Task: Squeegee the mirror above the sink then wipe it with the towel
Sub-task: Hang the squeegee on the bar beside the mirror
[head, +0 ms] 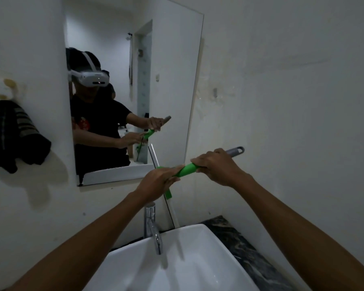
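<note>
A green-handled squeegee [186, 170] with a grey end loop is held in front of the wall, just off the mirror's lower right corner. My right hand [216, 164] grips the handle near the grey end. My left hand [159, 180] rests on the green head, fingers fairly straight along it. The squeegee's blade runs roughly upright, from beside the mirror's edge down toward the sink. The mirror [168, 59] hangs above the sink and reflects a person and both hands. A dark striped towel [13, 135] hangs on the wall left of the mirror.
A white basin [200, 246] sits below, with a chrome tap [153, 227] at its back. Dark marbled countertop [240, 244] lies to the right of the basin. A pale hook holder [2, 88] sits above the towel.
</note>
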